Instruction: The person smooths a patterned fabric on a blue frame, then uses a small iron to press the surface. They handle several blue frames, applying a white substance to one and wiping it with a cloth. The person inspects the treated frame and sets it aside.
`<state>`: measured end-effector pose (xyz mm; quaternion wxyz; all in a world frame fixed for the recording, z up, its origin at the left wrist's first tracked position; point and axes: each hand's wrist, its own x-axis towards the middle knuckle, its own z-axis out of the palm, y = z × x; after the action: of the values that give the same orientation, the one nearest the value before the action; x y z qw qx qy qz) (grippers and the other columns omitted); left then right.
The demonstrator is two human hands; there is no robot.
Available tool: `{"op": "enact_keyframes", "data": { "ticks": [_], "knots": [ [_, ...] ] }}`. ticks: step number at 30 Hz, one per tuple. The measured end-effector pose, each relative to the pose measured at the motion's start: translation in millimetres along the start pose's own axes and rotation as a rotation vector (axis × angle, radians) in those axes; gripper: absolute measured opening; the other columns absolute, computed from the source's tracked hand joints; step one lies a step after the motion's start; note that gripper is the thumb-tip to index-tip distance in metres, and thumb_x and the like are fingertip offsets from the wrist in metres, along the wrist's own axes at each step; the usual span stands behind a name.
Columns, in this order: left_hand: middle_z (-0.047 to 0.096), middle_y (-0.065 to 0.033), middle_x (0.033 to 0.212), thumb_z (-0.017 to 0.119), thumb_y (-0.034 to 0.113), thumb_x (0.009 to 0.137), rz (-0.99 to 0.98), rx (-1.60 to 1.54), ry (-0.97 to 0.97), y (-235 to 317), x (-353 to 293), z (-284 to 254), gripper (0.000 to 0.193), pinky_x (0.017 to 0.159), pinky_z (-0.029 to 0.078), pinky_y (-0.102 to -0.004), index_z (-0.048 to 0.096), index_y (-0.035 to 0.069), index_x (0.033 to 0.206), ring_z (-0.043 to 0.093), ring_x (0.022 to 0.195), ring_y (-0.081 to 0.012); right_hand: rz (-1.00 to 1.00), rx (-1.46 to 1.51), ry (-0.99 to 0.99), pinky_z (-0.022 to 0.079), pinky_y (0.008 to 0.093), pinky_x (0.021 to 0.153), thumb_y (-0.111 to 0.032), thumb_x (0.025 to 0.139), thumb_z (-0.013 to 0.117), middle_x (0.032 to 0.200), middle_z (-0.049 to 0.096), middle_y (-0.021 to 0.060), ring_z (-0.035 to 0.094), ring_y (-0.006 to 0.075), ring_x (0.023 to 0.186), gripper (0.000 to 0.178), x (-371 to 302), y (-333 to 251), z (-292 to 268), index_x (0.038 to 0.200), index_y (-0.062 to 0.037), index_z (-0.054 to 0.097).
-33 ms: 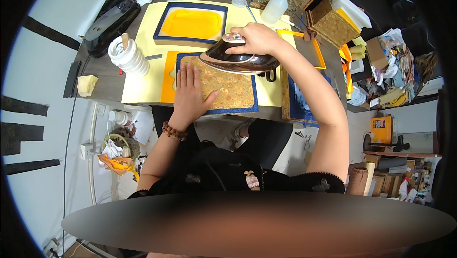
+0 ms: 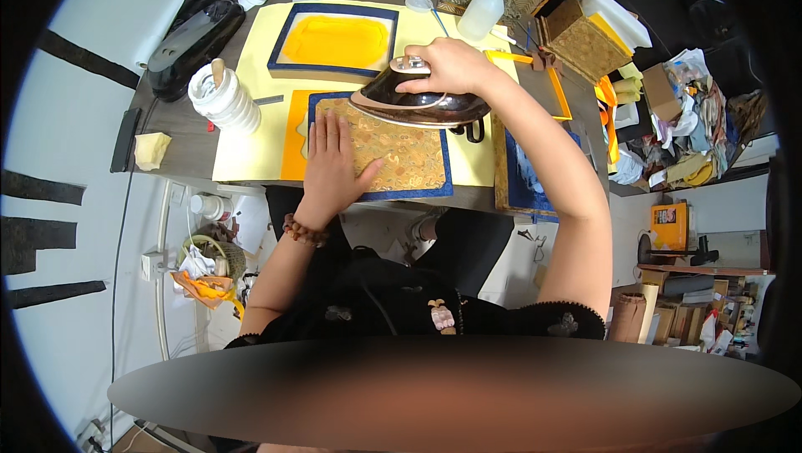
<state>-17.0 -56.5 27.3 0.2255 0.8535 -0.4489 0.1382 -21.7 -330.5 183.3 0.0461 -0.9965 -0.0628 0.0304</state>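
Centre frame: gold patterned panel [image 2: 409, 156], blue-edged, on pale yellow sheet [image 2: 255, 142]. Person's left hand [image 2: 332, 161] lies flat on its left part, thumb spread. Right hand [image 2: 451, 69], upper centre, wraps handle of dark iron [image 2: 401, 104] over panel's upper right; contact unclear. White ribbed jar [image 2: 234, 104] at left.

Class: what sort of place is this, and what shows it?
Probably a craft workshop: the right hand holds an iron, a blue-edged patterned panel lies under the left hand, and scraps heap at the right.
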Motion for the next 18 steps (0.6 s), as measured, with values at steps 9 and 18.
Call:
{"op": "enact_keyframes", "data": {
  "ticks": [9, 18],
  "knots": [
    [0.047, -0.0271, 0.149, 0.059, 0.034, 0.099, 0.017, -0.117, -0.072, -35.2, 14.6, -10.3, 0.053, 0.122, 0.022, -0.0572, 0.055, -0.003, 0.136, 0.042, 0.138, -0.0430, -0.034, -0.018, 0.027, 0.057, 0.0472, 0.078, -0.063, 0.081, 0.072, 0.081, 0.073, 0.0194, 0.071, 0.0399, 0.082, 0.058, -21.4, -8.0, 4.7, 0.105, -0.0107, 0.074],
    [0.031, -0.0300, 0.159, 0.056, 0.029, 0.102, 0.026, -0.174, -0.047, -47.2, 9.7, 7.8, 0.051, 0.123, 0.023, -0.0538, 0.048, 0.000, 0.143, 0.026, 0.150, -0.0477, -0.094, 0.035, 0.026, 0.056, 0.0471, 0.064, -0.058, 0.081, 0.076, 0.070, 0.070, 0.0167, 0.070, 0.0391, 0.069, 0.053, -86.6, -52.3, 14.3, 0.095, -0.0077, 0.068]
  ]
}}
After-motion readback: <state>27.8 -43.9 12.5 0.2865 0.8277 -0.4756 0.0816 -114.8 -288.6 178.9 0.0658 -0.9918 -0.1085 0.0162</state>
